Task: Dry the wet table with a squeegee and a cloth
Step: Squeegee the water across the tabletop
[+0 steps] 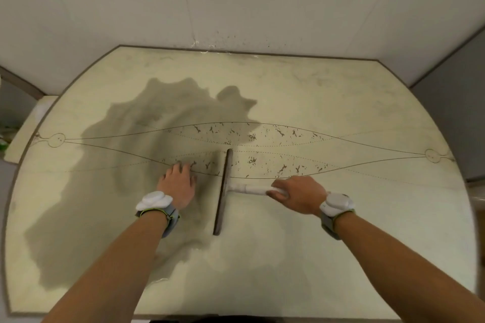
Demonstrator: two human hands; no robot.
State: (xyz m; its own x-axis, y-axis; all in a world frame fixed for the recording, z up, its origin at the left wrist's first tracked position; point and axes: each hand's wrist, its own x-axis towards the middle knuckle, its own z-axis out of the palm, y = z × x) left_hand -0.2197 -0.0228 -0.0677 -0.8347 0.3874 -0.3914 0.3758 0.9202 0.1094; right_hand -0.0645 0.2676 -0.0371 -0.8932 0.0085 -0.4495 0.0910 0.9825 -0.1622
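bare forearms (118, 257) reach across a pale cream tabletop (341, 92), right hand (299, 195) gripping a white-handled dark-bladed squeegee (223, 191) at its centre, left hand (178, 186) flat on the large grey wet patch (105, 178) yet to be cleared.

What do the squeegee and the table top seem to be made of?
Squeegee: the white handle looks like matte plastic, scuffed; the dark blade strip is probably rubber. Table top: smooth cream surface, perhaps laminate or painted board; water pools on it, and the printed lines are worn in spots.
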